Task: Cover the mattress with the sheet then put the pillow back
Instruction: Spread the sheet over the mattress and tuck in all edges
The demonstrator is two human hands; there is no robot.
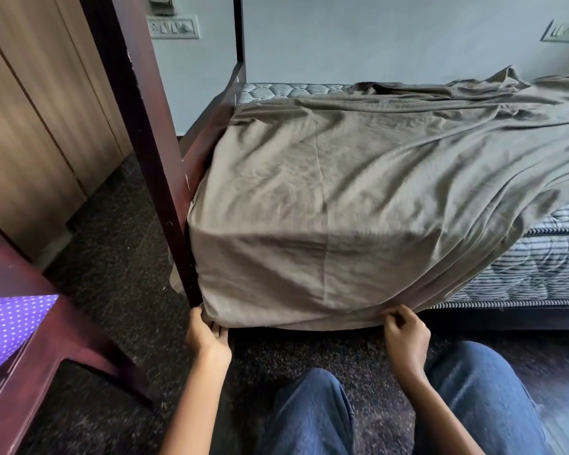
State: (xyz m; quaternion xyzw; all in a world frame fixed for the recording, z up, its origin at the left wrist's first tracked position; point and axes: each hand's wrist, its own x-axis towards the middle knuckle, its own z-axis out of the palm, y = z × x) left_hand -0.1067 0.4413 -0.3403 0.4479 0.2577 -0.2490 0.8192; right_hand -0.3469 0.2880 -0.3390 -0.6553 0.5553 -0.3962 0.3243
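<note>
A grey-brown sheet [342,192] is pulled over the near left corner of a striped quilted mattress [546,257]. The mattress shows bare at the right side and along the far left edge. Further right the sheet lies bunched in folds. My left hand [207,333] grips the sheet's bottom hem at the corner, beside the dark bed post [155,142]. My right hand [404,333] pinches the same hem further right, fingers curled on the cloth. No pillow is in view.
The dark wooden bed frame [506,318] runs under the mattress. A second dark frame [30,290] with purple dotted bedding [7,326] stands at the left. Wooden wardrobe doors [30,126] are behind it. Dark speckled floor [112,257] lies between; my jeans-clad knees are below.
</note>
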